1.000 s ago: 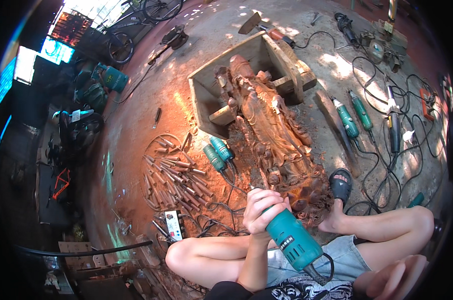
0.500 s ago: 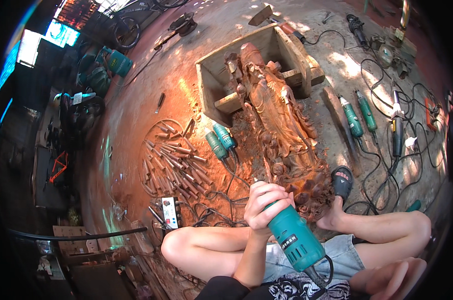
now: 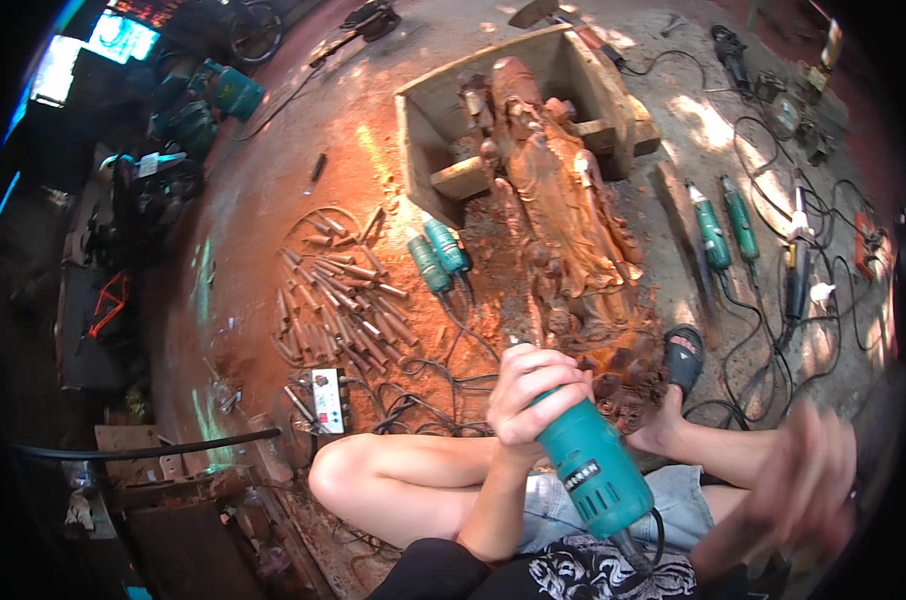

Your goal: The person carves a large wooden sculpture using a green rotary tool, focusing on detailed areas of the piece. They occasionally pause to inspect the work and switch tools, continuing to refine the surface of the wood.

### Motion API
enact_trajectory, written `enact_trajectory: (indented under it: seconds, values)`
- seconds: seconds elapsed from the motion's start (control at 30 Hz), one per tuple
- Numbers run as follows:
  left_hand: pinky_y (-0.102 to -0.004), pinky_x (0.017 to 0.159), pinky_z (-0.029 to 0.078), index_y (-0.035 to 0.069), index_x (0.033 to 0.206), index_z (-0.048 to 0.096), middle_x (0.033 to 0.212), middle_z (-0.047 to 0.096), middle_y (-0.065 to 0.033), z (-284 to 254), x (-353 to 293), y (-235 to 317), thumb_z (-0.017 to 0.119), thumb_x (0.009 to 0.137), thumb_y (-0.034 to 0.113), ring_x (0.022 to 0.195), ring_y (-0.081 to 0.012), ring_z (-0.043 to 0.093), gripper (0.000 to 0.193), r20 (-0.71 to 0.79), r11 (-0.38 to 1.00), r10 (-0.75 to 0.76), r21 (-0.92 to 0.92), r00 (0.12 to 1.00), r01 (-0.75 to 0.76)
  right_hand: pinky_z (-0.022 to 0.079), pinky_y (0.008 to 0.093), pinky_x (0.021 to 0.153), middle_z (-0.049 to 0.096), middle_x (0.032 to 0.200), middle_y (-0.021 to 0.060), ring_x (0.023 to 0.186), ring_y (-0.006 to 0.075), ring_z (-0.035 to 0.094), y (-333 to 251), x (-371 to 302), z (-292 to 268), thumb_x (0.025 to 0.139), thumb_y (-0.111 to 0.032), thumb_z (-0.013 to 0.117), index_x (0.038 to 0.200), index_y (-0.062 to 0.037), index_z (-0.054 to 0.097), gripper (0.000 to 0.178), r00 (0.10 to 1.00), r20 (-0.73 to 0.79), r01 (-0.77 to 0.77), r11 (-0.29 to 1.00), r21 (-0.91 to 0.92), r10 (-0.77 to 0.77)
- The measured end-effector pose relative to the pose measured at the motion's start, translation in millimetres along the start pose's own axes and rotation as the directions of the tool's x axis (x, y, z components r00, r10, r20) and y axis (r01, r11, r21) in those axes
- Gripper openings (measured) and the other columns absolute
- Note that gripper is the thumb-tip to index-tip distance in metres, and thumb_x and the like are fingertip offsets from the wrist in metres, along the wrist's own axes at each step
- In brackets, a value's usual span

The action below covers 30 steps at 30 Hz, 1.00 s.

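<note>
A teal power carver [image 3: 585, 470] is clasped tightly by the left hand [image 3: 535, 392], beside the wooden statue [image 3: 571, 225] lying on the floor. The right hand [image 3: 805, 482] is blurred; its grip cannot be told.

The left hand [image 3: 535, 392] is closed in a full grip, fingers curled over the top and knuckles facing up. Its forearm runs down from the grip to the lower edge, wrist nearly straight. The right hand [image 3: 805, 478] is raised to the right of the grip, well apart from it, and motion-blurred; whether it is open or closed cannot be told.
</note>
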<state>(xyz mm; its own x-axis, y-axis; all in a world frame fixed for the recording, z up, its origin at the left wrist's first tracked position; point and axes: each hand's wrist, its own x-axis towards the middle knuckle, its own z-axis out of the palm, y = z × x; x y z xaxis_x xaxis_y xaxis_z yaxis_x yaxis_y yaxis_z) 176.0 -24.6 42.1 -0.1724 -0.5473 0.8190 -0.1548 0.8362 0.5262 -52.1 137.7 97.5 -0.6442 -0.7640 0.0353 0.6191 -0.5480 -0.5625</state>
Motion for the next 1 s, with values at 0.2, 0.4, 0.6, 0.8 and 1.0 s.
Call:
enact_trajectory:
  seconds: [0.2,0.4,0.6,0.8,1.0]
  values:
    - [-0.0403,0.073,0.053,0.013,0.097,0.067,0.089,0.068,-0.0034,3.0,4.1,4.6,0.095,0.074,0.011,0.078,-0.0245,0.068,0.036,-0.013,0.996,0.005,0.087,1.0,-0.004,0.036,0.0418,0.127,0.045,0.054,0.0003,0.041,0.0083,0.039,55.0,74.7,-34.7,0.077,0.022,0.059,0.06,-0.0143,0.038,0.046,0.96,-0.231,-0.12,0.979,0.165,0.156]
    - [-0.0396,0.067,0.054,0.008,0.098,0.061,0.089,0.062,-0.0079,9.5,-1.3,-13.7,0.085,0.078,0.001,0.078,-0.025,0.063,0.032,0.027,0.986,0.133,0.095,0.991,-0.135,0.019,0.0513,0.135,0.039,0.05,0.0004,0.04,0.0106,0.028,62.0,80.6,-57.1,0.078,0.025,0.057,0.057,-0.0144,0.032,0.051,0.949,-0.272,-0.093,0.964,0.25,0.162]
    - [-0.0394,0.069,0.054,0.008,0.099,0.062,0.09,0.061,-0.0077,8.3,-0.2,-12.3,0.086,0.077,0.0,0.08,-0.0251,0.063,0.033,0.045,0.99,0.112,0.079,0.993,-0.116,0.012,0.0496,0.136,0.045,0.051,0.0047,0.122,0.0321,0.069,60.9,83.0,-29.3,0.082,0.021,0.058,0.055,-0.0106,0.042,0.045,0.973,-0.204,-0.066,0.974,0.214,0.111]
    - [-0.0403,0.071,0.054,0.008,0.1,0.062,0.091,0.061,-0.0078,5.9,-2.1,-15.7,0.085,0.078,-0.001,0.08,-0.0256,0.063,0.033,0.07,0.989,0.107,0.098,0.992,-0.113,0.017,0.0536,0.135,0.049,0.057,0.0104,0.156,0.0438,0.034,70.1,83.3,-54.7,0.071,0.022,0.05,0.051,-0.0076,0.04,0.037,0.98,-0.176,-0.055,0.98,0.192,0.089]
    - [-0.0404,0.071,0.055,0.008,0.1,0.062,0.09,0.062,-0.008,10.9,-3.2,-16.1,0.084,0.077,-0.001,0.081,-0.0258,0.064,0.033,0.06,0.99,0.099,0.098,0.993,-0.105,0.012,0.0493,0.136,0.063,0.09,0.0112,0.16,0.0373,0.029,70.5,86.5,-61.0,0.069,0.022,0.051,0.052,-0.0091,0.044,0.036,0.99,-0.107,-0.063,0.973,0.223,0.088]
